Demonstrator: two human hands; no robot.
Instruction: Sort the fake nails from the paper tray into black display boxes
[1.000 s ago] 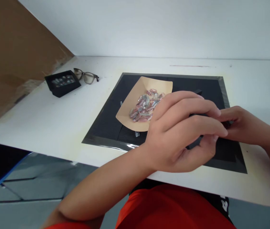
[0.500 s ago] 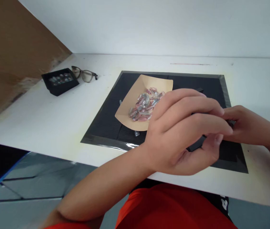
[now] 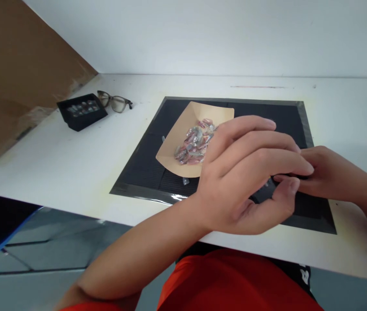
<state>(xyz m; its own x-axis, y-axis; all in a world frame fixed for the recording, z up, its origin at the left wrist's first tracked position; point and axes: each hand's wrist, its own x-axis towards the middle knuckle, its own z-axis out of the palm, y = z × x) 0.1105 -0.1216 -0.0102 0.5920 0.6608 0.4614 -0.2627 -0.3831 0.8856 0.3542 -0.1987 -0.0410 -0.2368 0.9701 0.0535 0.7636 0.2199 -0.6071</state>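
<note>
My left hand (image 3: 248, 168) arches over the right part of a black ribbed mat (image 3: 144, 168), fingers bent and thumb below them. Whatever lies in its grasp is mostly covered. Under its palm shows part of a dark object (image 3: 263, 193) with small light marks. My right hand (image 3: 329, 172) meets it from the right; its thumb is closed toward fingers hidden behind the left hand, so what it pinches cannot be made out. Left of both hands, a tan paper tray (image 3: 172, 149) holds many small shiny pink and silvery pieces (image 3: 192, 147).
A black open box (image 3: 86, 123) with small shiny pieces inside stands at the left, touching or close to eyeglasses (image 3: 118, 103). A loose clear piece (image 3: 186, 181) lies below the tray. Brown board (image 3: 24, 77) bounds the white table (image 3: 82, 164) on the left.
The right hand has shifted slightly, and its thumb now shows between the left fingers and thumb. My left hand has moved a little left. The tray and box stay put.
</note>
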